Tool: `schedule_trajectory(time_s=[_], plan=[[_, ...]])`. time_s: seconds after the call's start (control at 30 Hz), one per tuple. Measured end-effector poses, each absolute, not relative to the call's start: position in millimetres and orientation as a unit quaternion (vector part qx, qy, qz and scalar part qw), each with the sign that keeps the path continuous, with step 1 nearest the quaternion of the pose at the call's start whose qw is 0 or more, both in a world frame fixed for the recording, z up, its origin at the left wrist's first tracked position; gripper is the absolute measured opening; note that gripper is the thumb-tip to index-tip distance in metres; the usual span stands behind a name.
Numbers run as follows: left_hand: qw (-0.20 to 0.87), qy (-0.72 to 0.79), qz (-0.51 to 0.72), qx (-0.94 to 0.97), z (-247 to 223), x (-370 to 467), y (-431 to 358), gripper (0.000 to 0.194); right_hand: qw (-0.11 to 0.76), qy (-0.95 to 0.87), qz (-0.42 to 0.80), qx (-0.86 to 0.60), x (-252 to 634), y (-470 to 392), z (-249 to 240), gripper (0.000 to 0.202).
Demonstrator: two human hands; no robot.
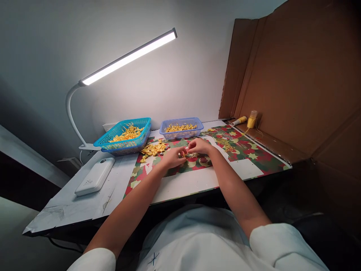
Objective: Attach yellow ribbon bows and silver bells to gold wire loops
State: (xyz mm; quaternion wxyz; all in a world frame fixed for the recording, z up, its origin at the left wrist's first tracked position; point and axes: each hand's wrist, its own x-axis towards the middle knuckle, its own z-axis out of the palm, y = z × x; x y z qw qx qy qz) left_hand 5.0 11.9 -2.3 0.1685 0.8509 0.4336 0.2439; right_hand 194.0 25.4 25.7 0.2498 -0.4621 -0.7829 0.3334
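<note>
Over the patterned red, green and gold sheet [194, 169], my two hands are close together. My left hand [174, 157] is closed in a pinch on a small gold ribbon piece [184, 154], mostly covered by the fingers. Just to its right, my right hand [199, 146] is closed too, thumb and fingertips pressed together beside the same piece; what it pinches is too small to make out. A heap of gold ribbon bows [153, 149] lies left of my left hand. Below my right hand rests a small dark red round thing [203, 160].
Behind are a turquoise basket [105, 143] and a lilac basket [182, 133], both holding gold pieces. Thin gold cords [225, 145] lie to the right, near yellow thread spools [252, 119]. A white power bank [95, 177], a lamp [129, 56] and a cardboard wall [296, 75] surround the work area.
</note>
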Motion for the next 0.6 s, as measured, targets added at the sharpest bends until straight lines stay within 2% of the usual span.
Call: schedule_trajectory(time_s=[0.4, 0.6], plan=[[0.19, 0.41, 0.29, 0.844, 3.5, -2.2, 18.9, 0.03, 0.256, -0.781, 0.332, -0.463, 192.9, 21.6, 27.9, 0.003], [0.173, 0.385, 0.308, 0.853, 0.5, 2.1, 23.4, 0.015, 0.257, -0.78, 0.334, -0.462, 192.8, 20.8, 28.7, 0.004]])
